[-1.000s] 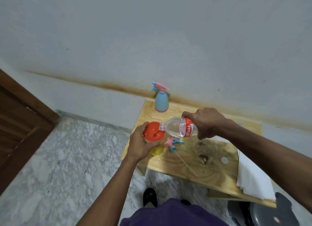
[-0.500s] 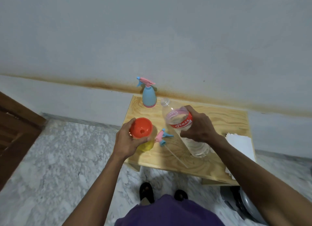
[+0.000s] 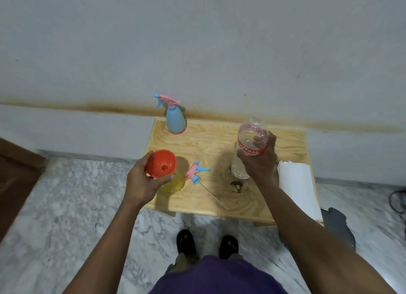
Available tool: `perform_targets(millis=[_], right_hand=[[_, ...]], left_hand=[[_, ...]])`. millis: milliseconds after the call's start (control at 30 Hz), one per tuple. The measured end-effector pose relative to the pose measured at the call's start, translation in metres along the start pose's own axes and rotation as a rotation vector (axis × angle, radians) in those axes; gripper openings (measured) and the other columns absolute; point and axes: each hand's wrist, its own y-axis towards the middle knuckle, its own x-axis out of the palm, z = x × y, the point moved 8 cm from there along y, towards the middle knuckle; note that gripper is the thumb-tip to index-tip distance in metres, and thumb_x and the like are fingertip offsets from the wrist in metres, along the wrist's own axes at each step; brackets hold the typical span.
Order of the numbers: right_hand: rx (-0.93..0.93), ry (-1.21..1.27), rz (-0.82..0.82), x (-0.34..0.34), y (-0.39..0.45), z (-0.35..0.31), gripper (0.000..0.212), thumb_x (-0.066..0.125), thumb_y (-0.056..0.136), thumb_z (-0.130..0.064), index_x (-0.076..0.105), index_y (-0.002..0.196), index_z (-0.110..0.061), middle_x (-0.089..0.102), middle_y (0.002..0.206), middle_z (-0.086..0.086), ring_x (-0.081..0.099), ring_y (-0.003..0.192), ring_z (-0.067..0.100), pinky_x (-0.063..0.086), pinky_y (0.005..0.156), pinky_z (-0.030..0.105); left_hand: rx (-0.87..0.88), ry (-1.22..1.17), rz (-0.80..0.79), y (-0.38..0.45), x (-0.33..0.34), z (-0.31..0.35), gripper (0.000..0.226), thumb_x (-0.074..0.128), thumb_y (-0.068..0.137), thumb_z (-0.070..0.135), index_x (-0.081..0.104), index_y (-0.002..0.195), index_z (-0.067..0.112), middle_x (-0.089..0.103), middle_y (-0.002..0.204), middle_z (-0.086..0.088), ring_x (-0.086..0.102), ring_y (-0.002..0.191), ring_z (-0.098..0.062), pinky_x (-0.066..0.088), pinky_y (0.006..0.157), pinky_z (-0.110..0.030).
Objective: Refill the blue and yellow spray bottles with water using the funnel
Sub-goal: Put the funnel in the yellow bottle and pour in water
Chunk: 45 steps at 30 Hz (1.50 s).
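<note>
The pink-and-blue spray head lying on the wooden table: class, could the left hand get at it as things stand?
Probably not right away. The left hand grips the orange funnel on the yellow bottle. The spray head lies just beside it, nothing between; letting go would free it.

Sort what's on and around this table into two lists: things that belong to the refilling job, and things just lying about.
Belongs to the job:
orange funnel, held by the left hand
yellow spray bottle under it
clear water bottle, gripped upright by the right hand
blue spray bottle
loose spray head

Just lying about:
white paper stack
black cable
</note>
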Motion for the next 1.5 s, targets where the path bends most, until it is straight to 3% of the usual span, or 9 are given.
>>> perform_targets(millis=[133,367,500,733,933,1100,1200,1300,1500], right_hand=[[0.005,0.023,0.067,-0.001,-0.001,0.014,0.083,0.089,0.059,-0.025,0.04,0.126,-0.026,0.066,0.106,0.001,0.066,0.086,0.026,0.044,0.07,0.025],[-0.022,0.035,0.077,0.002,-0.011,0.017,0.088,0.092,0.056,-0.024,0.037,0.125,-0.025,0.064,0.112,0.003,0.064,0.092,0.023,0.043,0.072,0.022],[0.001,0.036,0.029,0.002,-0.018,0.014,0.099,0.097,0.052,-0.025,0.038,0.131,-0.014,0.06,0.121,0.004,0.056,0.098,0.019,0.03,0.075,0.014],[0.015,0.034,-0.022,0.0,-0.02,0.014,0.106,0.099,0.046,-0.028,0.037,0.131,-0.022,0.058,0.124,0.002,0.06,0.108,0.026,0.053,0.084,0.039],[0.006,0.069,-0.052,-0.002,-0.019,0.016,0.103,0.098,0.048,-0.024,0.039,0.133,-0.026,0.056,0.123,-0.005,0.059,0.109,0.021,0.055,0.086,0.044],[0.024,0.06,-0.121,-0.003,-0.021,0.024,0.104,0.094,0.057,-0.023,0.034,0.141,-0.031,0.058,0.129,-0.004,0.057,0.11,0.017,0.045,0.078,0.02],[-0.009,0.038,-0.137,-0.005,-0.021,0.025,0.103,0.092,0.061,-0.021,0.034,0.145,-0.027,0.058,0.132,-0.001,0.058,0.113,0.019,0.051,0.085,0.032],[-0.031,0.04,-0.137,-0.008,-0.02,0.025,0.101,0.093,0.061,-0.022,0.037,0.146,-0.024,0.058,0.134,-0.002,0.058,0.115,0.016,0.053,0.089,0.037],[-0.035,0.054,-0.159,-0.013,-0.021,0.031,0.091,0.09,0.066,-0.015,0.042,0.144,-0.015,0.055,0.123,-0.01,0.047,0.101,-0.022,0.035,0.078,-0.004]], left_hand=[[-0.017,-0.004,0.005,-0.002,0.0,-0.002,0.1,0.095,0.064,0.022,0.044,0.149,0.019,0.056,0.135,0.0,0.056,0.115,-0.014,0.044,0.082,-0.016],[-0.014,0.008,-0.004,-0.001,-0.001,0.0,0.099,0.095,0.064,0.023,0.044,0.15,0.021,0.056,0.14,-0.002,0.054,0.114,-0.013,0.043,0.085,-0.019],[-0.014,0.009,0.015,-0.002,-0.004,0.0,0.098,0.096,0.063,0.024,0.046,0.147,0.022,0.058,0.136,-0.001,0.058,0.113,-0.016,0.044,0.079,-0.014],[0.059,-0.048,0.169,-0.017,-0.026,0.028,0.096,0.097,0.06,0.024,0.051,0.144,0.025,0.057,0.132,0.005,0.061,0.117,-0.017,0.054,0.097,-0.034],[0.37,0.028,0.191,-0.05,-0.003,0.107,0.098,0.095,0.06,0.031,0.048,0.145,0.017,0.052,0.135,0.01,0.052,0.113,0.009,0.044,0.091,-0.006],[0.396,0.189,-0.125,-0.051,0.108,0.089,0.093,0.091,0.071,0.025,0.041,0.149,0.021,0.048,0.145,0.0,0.044,0.131,-0.017,0.039,0.107,-0.032],[0.324,0.33,-0.269,-0.042,0.167,0.05,0.093,0.084,0.076,0.015,0.033,0.154,0.022,0.043,0.149,-0.001,0.038,0.136,-0.02,0.031,0.106,-0.022],[0.356,0.496,-0.351,-0.033,0.204,0.03,0.087,0.077,0.082,0.012,0.03,0.155,0.021,0.04,0.153,0.0,0.037,0.136,-0.022,0.037,0.105,-0.027],[0.416,0.676,-0.405,-0.021,0.238,0.018,0.083,0.066,0.086,0.003,0.026,0.157,0.018,0.036,0.158,-0.001,0.035,0.14,-0.023,0.036,0.112,-0.031]])
